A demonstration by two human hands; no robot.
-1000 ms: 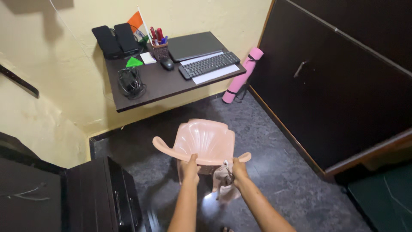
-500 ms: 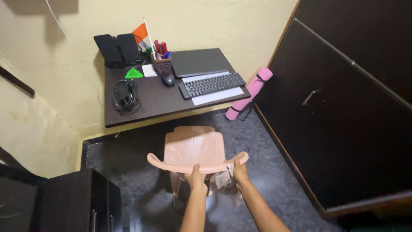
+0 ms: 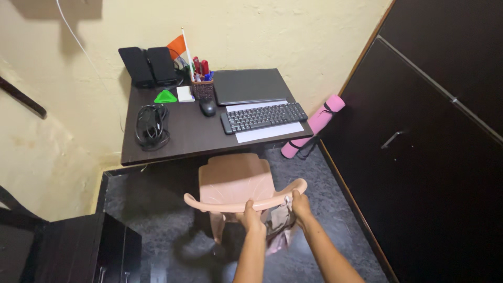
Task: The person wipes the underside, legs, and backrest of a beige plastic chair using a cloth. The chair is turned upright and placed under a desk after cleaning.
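Observation:
A pink plastic chair (image 3: 233,181) with curved armrests stands on the dark floor just in front of the wall-mounted dark desk (image 3: 188,136). My left hand (image 3: 251,216) grips the top of the chair's backrest near its middle. My right hand (image 3: 301,203) grips the same backrest rail toward its right end. A pale pink cloth bag (image 3: 277,226) hangs off the back of the chair between my two hands, partly hidden by my forearms.
On the desk lie a closed laptop (image 3: 250,85), a keyboard (image 3: 263,116), a mouse (image 3: 208,107), coiled black cables (image 3: 151,126), two black speakers (image 3: 149,66), a pen holder (image 3: 202,86) and a small flag. A rolled pink mat (image 3: 314,126) leans by the dark wardrobe (image 3: 435,152). A dark cabinet (image 3: 73,251) sits lower left.
The chair has moved forward toward the desk, with its seat now partly under the desk edge. Both hands stay on the backrest, and the view has come closer to the desk.

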